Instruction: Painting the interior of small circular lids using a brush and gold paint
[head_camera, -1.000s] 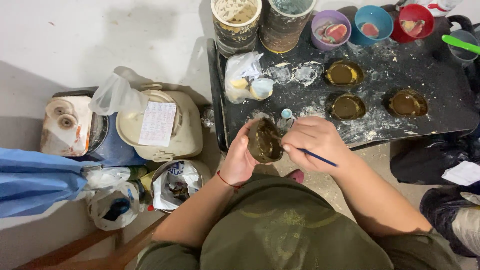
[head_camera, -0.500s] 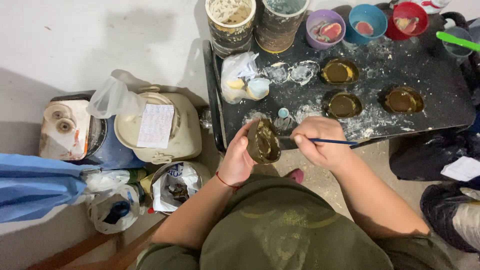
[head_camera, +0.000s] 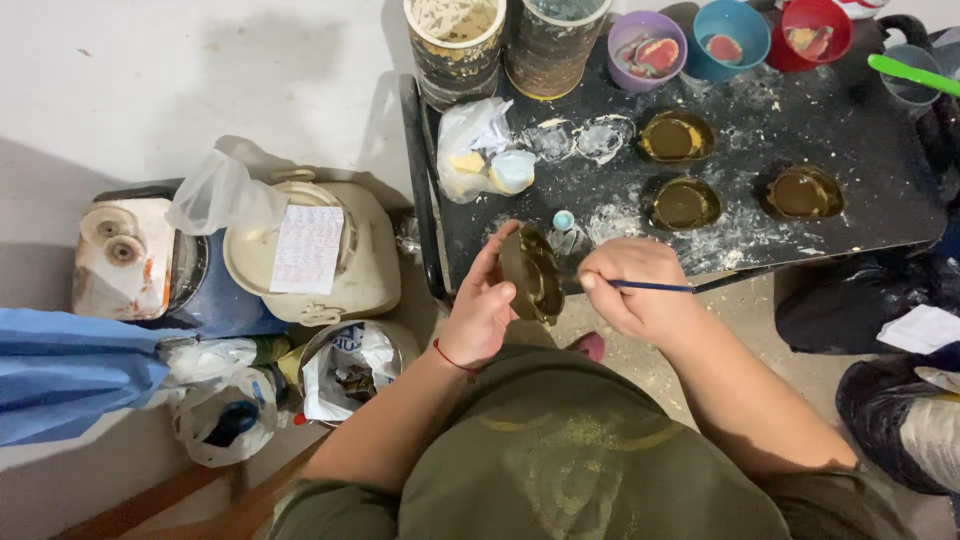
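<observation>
Head view: left hand (head_camera: 480, 310) grips small round brown clay bowl (head_camera: 530, 274), now tilted edge-on, inside hard to see; right hand (head_camera: 635, 290) pinches thin blue-handled brush (head_camera: 650, 286), tip hidden, at black tray's (head_camera: 720, 240) near edge.

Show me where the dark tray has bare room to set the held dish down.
Bare tray lies along the right edge beyond the right-hand dish, and in a strip between the three brown dishes and the coloured cups. It is crowded near the plastic bag and near the left hand and right hand.

Three filled moulds (head_camera: 684, 203) lie on the tray (head_camera: 880, 215), cups (head_camera: 730, 32) behind them.
</observation>
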